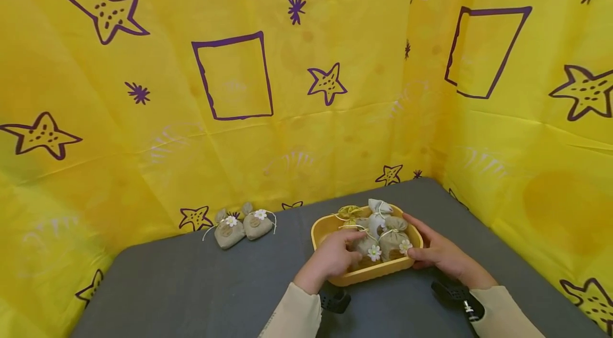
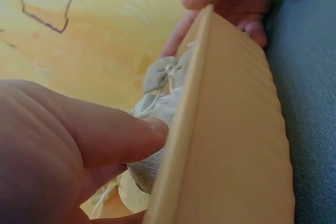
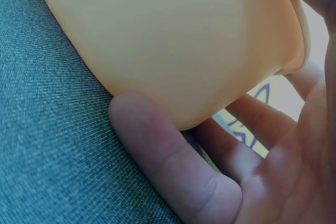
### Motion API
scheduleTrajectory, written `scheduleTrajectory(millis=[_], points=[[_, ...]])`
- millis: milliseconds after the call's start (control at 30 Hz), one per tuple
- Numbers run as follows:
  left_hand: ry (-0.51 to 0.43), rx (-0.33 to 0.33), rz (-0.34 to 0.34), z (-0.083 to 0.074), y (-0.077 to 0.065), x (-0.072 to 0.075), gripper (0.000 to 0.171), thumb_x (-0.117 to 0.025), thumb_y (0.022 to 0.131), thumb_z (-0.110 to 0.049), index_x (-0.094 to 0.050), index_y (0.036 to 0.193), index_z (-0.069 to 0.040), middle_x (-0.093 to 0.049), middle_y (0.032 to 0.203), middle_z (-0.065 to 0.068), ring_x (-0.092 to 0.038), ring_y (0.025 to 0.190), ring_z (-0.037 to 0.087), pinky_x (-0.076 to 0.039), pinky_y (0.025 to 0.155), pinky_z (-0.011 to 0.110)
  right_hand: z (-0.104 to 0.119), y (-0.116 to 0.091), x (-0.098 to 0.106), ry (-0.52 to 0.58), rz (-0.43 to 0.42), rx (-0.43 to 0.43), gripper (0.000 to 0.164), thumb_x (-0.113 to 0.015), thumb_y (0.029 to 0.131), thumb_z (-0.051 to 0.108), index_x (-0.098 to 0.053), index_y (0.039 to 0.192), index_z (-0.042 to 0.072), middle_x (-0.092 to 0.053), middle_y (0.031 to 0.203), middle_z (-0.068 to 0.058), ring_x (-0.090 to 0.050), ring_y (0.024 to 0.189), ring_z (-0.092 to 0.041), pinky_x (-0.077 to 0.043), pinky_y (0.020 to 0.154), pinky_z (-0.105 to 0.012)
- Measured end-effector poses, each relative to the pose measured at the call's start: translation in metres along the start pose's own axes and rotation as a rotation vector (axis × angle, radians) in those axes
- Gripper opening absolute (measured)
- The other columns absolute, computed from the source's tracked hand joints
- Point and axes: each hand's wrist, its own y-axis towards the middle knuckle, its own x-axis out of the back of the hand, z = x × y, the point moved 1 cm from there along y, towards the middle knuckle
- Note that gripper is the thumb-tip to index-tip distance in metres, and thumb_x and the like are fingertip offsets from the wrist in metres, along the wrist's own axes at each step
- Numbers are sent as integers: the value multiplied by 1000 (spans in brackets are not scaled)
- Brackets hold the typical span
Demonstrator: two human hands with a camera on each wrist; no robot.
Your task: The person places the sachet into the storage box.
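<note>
A yellow plastic basket (image 1: 354, 277) holds several small drawstring sachets in grey, beige and yellow cloth. My left hand (image 1: 331, 256) reaches over its left front rim and grips a grey-beige sachet (image 1: 367, 245) with a white flower between thumb and fingers. In the left wrist view, the thumb lies against this striped cloth sachet (image 2: 144, 174), just inside the basket wall (image 2: 236, 114); other fingertips are hidden. My right hand (image 1: 442, 254) holds the basket's right end, thumb at the front and fingers behind. A beige sachet (image 1: 395, 242) sits nearest that hand.
Two more beige sachets, a left one (image 1: 229, 232) and a right one (image 1: 258, 224), lie side by side at the back left of the grey tabletop (image 1: 191, 285). Yellow cloth walls (image 1: 287, 141) with purple drawings stand behind and to the right.
</note>
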Motion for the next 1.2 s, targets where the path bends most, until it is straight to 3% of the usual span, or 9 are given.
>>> scheduleTrajectory(millis=[167,400,533,700,967,1200], points=[[-46,45,6,4,-2,4,46,-75,86,-7,-68,131,-19,-61,133,-2,-58,104,16,-46,78,31,0,4,-2,-8,2,-2,93,-69,95,14,-4,161,12,-13,150,-38,-62,98,-36,-56,75,-47],[-158,22,-52,4,-6,4,41,-76,87,-13,-69,128,-15,-58,134,0,-60,114,30,-49,91,39,0,4,-3,-5,15,19,92,-68,95,12,-3,160,10,-18,146,-39,-62,97,-37,-56,74,-47],[-259,21,-104,3,-13,6,41,-75,87,-11,-69,127,-13,-57,136,4,-61,115,35,-51,87,38,0,2,-2,-8,12,21,91,-67,95,10,-3,160,8,-16,146,-40,-61,97,-36,-56,73,-47],[-324,40,-152,3,-26,13,40,-73,86,-6,-70,125,-12,-55,140,5,-61,115,32,-52,85,39,0,1,0,-14,8,8,90,-66,96,10,-3,160,10,-13,149,-39,-61,97,-35,-56,73,-46],[-360,8,-151,13,-50,37,42,-74,87,-6,-68,129,-13,-55,140,9,-59,117,32,-54,82,36,0,-2,0,-7,22,18,89,-65,97,10,-1,159,9,-12,147,-41,-61,99,-36,-55,74,-47],[-386,29,-198,42,-74,71,47,-73,89,-6,-63,134,-7,-44,149,16,-53,123,42,-53,86,41,-1,0,0,-14,20,-4,90,-65,97,12,-1,160,12,-10,148,-41,-62,99,-35,-55,75,-46]])
